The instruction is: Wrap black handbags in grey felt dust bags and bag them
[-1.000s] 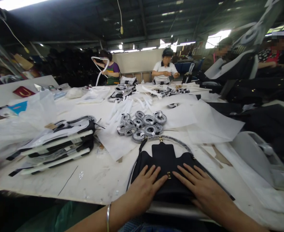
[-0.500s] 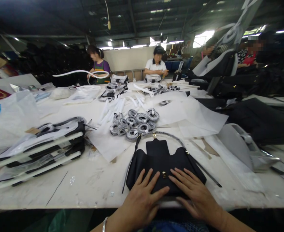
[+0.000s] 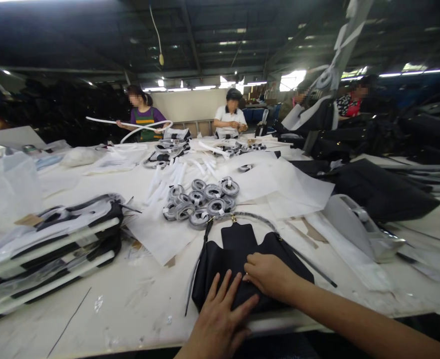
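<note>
A black leather handbag [image 3: 242, 247] lies flat at the near edge of the white table [image 3: 137, 294], its wrapped strap arching behind it. My left hand [image 3: 220, 319] rests flat on the bag's lower front with fingers stretched and apart. Over the bag's middle, my right hand [image 3: 267, 274] is curled, its fingertips pinched where the gold clasp sat; what they grip is hidden. Just beyond the bag sits a cluster of several grey coiled straps [image 3: 201, 199].
A stack of plastic-wrapped black and white pieces [image 3: 51, 244] lies at left, white paper sheets [image 3: 295, 189] and a grey tape dispenser [image 3: 358, 227] at right. Black bags [image 3: 377, 189] pile up far right. Other people [image 3: 229, 117] work at the table's far end.
My right hand has left its flat position and curled inward over the bag's clasp. The left hand stays flat on the bag. The camera view has shifted upward slightly.
</note>
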`<state>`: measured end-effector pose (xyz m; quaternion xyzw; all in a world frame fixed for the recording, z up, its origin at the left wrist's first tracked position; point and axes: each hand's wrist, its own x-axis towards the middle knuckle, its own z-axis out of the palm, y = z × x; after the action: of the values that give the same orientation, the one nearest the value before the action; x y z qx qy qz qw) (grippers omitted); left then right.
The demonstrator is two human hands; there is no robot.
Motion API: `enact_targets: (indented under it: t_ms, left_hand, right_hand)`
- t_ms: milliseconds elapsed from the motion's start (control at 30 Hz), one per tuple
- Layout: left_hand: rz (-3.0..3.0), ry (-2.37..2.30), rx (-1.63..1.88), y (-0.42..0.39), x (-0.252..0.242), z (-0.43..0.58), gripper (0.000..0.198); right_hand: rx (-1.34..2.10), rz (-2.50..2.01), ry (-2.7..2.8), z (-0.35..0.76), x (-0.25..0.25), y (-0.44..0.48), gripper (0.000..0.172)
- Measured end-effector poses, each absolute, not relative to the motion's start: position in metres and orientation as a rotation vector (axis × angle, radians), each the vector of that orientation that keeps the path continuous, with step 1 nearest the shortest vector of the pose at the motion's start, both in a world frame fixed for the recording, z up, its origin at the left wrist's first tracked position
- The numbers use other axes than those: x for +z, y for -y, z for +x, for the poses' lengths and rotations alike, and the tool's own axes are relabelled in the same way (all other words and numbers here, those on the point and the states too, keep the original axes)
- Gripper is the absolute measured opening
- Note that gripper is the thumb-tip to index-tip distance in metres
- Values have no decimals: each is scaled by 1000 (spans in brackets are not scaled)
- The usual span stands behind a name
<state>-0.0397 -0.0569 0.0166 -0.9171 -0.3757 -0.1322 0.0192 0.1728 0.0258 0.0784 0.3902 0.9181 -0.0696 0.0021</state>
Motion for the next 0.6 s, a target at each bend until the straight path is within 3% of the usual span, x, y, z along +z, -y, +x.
enact_targets:
  t_ms: [300, 433, 500, 600]
  left_hand:
    - [-2546, 903, -598, 40, -7, -43, 82]
    - [-2341, 907, -700, 37, -11, -37, 68]
    - [-2258, 949, -804, 35, -16, -33, 63]
    - [-2176, 969, -918, 34, -29, -27, 59]
  right_hand:
    - [-206, 1519, -2714, 157, 68, -21, 34]
    - [-676, 1426, -2692, 162, 91, -48, 47]
    - [-861, 1383, -2766, 158, 104, -70, 42]
    - [-760, 1328, -3033, 130, 107, -101, 25]
